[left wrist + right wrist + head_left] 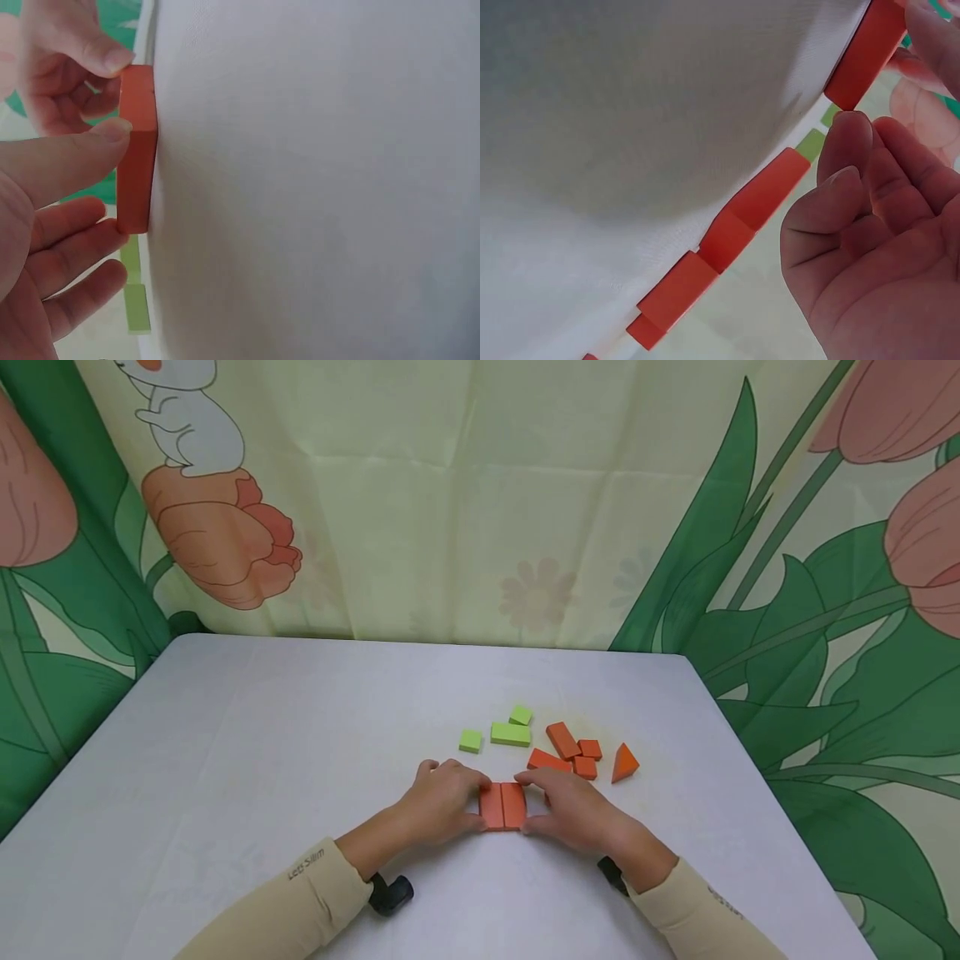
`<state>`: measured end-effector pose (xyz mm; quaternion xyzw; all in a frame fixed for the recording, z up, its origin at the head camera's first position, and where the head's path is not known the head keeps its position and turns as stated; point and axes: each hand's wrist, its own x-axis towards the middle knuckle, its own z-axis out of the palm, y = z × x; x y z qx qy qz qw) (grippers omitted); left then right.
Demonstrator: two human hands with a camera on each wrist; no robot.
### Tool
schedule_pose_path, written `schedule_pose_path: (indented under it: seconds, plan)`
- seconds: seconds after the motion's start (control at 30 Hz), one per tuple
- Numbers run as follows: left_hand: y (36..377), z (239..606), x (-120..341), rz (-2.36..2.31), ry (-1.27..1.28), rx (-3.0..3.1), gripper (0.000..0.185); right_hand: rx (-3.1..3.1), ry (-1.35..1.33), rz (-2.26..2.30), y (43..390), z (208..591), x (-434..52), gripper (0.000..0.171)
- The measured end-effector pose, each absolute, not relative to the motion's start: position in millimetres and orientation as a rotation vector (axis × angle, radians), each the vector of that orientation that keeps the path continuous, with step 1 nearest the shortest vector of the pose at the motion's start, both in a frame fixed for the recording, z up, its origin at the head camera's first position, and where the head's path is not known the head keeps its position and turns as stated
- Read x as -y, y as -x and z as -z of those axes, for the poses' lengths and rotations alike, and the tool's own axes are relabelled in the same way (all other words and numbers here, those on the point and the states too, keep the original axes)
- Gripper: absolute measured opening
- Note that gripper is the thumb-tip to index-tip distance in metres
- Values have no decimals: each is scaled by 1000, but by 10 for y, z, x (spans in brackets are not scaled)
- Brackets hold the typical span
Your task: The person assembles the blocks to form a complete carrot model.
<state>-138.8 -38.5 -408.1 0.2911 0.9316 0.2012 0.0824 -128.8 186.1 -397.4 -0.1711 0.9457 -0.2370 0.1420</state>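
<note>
Two orange-red rectangular blocks lie side by side on the white table, long edges together: a left block (491, 807) and a right block (513, 806). My left hand (444, 802) grips the left one between thumb, near its front end, and fingers at its far end. From the other side my right hand (573, 806) pinches the right block in the same way. In the left wrist view, the left thumb presses on the orange block (137, 172) with a fingertip at its end. The right wrist view shows fingertips at the end of a block (866, 60).
Behind the hands lie several green blocks (511, 734). Beyond the right hand is a loose group of orange blocks (562, 740), with an orange triangular block (624, 763) to its right. A printed curtain (390, 527) hangs behind the white table (300, 718).
</note>
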Motion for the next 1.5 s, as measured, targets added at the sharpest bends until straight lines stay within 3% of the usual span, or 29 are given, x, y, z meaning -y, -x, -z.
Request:
schedule_pose_path:
  seconds: [0.63,1.07,1.5]
  plan:
    - [1249,4074,226,-557,-891,-2794,43,-2715,491,663,1162,3951,-2011,63]
    - [1249,4057,193,-515,-864,-2805,43,-2804,466,732,1441,3870,-2244,55]
    - [1237,4055,206,-463,-880,-2828,43,-2789,370,652,1294,3841,-2241,66]
